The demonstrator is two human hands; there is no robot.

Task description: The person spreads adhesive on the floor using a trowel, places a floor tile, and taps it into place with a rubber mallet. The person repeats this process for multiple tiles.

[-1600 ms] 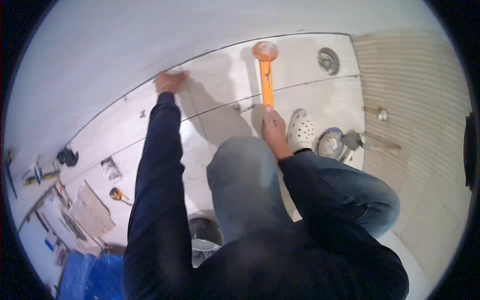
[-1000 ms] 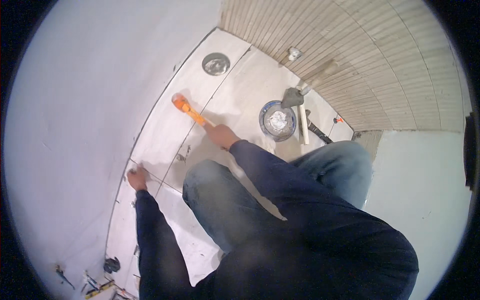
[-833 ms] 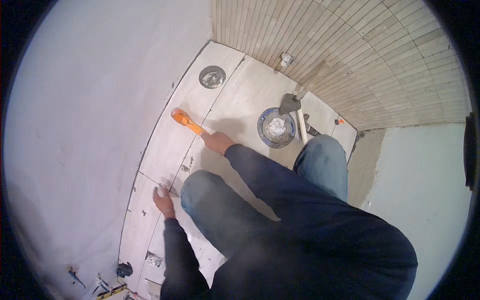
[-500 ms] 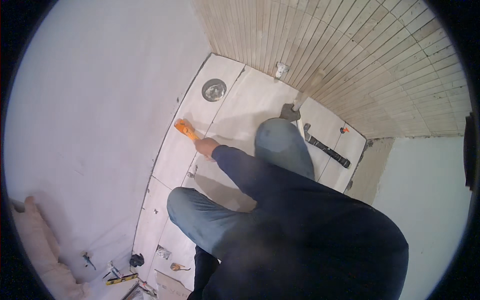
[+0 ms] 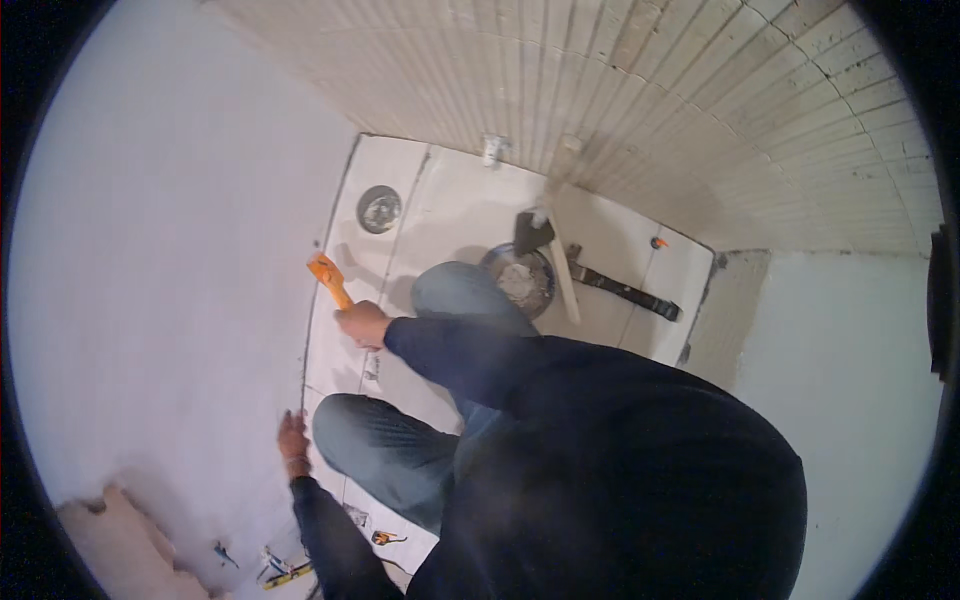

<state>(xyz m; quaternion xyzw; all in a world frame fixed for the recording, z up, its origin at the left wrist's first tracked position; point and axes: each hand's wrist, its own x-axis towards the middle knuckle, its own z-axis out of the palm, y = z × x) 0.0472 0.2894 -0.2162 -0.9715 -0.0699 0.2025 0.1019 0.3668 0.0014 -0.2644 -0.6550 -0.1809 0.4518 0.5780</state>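
Observation:
My right hand (image 5: 364, 325) is closed around the handle of an orange hand tool (image 5: 328, 276) with a broad head, held above the pale floor tiles (image 5: 445, 205). The tool's exact kind is unclear. Lower left, my left hand (image 5: 293, 440) reaches to the floor's left edge by the white wall. Its fingers look stretched out, though slightly blurred, and I see nothing in them. Beyond my right knee stands a bucket (image 5: 520, 285) of grey paste. A mallet with a black head (image 5: 533, 232) and pale handle lies across its rim.
A black-handled tool (image 5: 630, 290) lies right of the bucket. A round hole (image 5: 380, 210) opens in the far-left tile. An orange piece (image 5: 658, 243) sits near the right edge. Lower left are a yellow level (image 5: 288, 576), a tape-like orange item (image 5: 385, 538) and crumpled brown sheeting (image 5: 125, 545).
My left hand has come into view at the lower left. My right hand with the orange tool has shifted left and down in the picture. The bucket, previously hidden behind my knee, now shows.

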